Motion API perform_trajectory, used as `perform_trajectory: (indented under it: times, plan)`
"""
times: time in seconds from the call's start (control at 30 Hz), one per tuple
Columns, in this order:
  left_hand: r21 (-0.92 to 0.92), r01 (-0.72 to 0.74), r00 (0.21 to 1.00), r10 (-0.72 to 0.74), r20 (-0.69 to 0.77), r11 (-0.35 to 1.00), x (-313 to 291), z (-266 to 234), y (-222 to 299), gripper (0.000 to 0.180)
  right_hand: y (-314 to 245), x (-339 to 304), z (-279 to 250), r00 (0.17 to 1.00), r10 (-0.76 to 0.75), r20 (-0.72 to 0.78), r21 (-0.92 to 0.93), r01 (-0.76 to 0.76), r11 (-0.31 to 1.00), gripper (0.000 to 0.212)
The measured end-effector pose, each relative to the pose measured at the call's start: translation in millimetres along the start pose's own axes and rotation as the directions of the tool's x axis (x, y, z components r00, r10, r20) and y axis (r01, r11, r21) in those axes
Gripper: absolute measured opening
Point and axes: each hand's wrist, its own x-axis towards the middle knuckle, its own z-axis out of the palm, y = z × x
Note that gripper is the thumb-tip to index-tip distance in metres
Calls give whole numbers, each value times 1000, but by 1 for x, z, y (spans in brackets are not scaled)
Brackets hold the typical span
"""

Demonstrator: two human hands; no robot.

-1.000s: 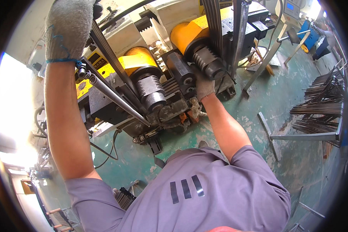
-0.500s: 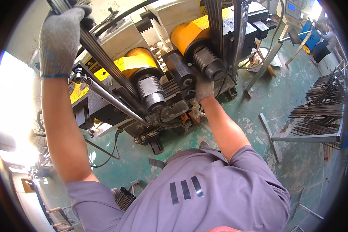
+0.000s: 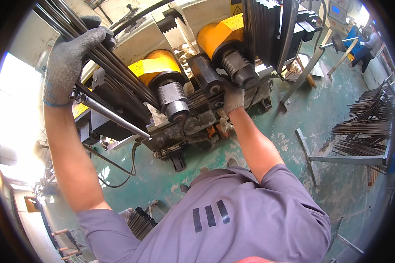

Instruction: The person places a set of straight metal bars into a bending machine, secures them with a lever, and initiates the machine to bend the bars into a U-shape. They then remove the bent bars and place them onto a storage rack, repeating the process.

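Observation:
My left hand (image 3: 68,63), in a grey knit glove, is raised at the upper left, fingers curled over a bundle of long dark metal strips (image 3: 118,72). The strips slant down toward a ridged steel roller (image 3: 173,98) under a yellow housing (image 3: 158,63). A rod with a coil spring (image 3: 112,116) slants below them. My right hand (image 3: 233,97), also gloved, reaches in between a black block (image 3: 204,74) and a second ridged roller (image 3: 239,70). Its fingers are hidden there, so I cannot see what they touch.
More dark strips (image 3: 263,35) stand upright by the right housing. At far right, a rack (image 3: 346,158) bears many thin dark rods (image 3: 364,122). A control box with a screen (image 3: 336,12) and another person (image 3: 373,44) are farther back. A black cable (image 3: 134,164) loops over the green floor.
My left hand has come slightly lower, and the strips in it look more spread out. The spring rod's lower end has shifted left. My right hand stays by the black block.

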Motion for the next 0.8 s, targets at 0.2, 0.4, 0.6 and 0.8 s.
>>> perform_trajectory:
  times: [0.2, 0.4, 0.6, 0.8]
  plan:
    - [4, -6, 1000, 6, 7, 1000, -2, -2, 0, 36, -14, -8, 6, 999, 41, -10, 59, -41, 997, 27]
    - [-56, -9, 999, 11, 34, 998, -4, 1, 0, 37, -11, -6, 5, 998, -60, -16, -30, 59, 998, 27]
    - [-43, 29, 999, -31, -44, 999, 2, 1, -4, 43, -4, -4, 7, 996, -82, -35, -19, 81, 997, 29]
    - [0, 107, 993, -107, -49, 994, -6, 11, 7, 39, -1, -4, 6, 997, -52, -65, -85, 47, 995, 29]
